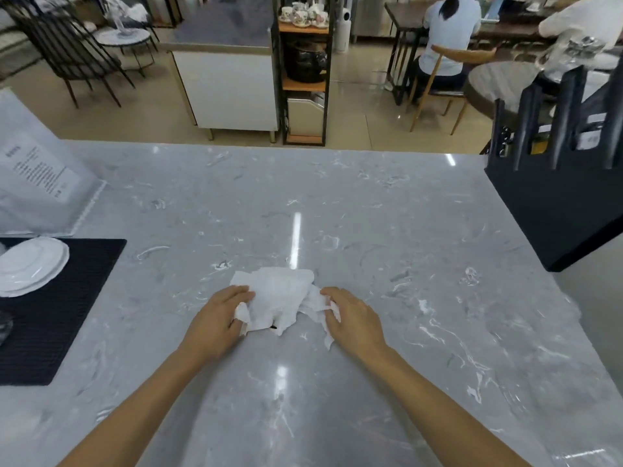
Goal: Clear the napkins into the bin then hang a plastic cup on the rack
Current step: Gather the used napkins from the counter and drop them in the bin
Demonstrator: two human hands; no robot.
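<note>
Crumpled white napkins lie in a heap on the grey marble counter, near its middle. My left hand presses on their left side, fingers curled around a fold of paper. My right hand grips the right side, with torn strips of napkin between its fingers. A black rack with upright prongs stands at the counter's right edge. No bin and no plastic cup are in view.
A black mat with stacked white plates lies at the left, below a clear plastic stand holding a printed sheet. Beyond the counter are a shelf unit, chairs, tables and seated people.
</note>
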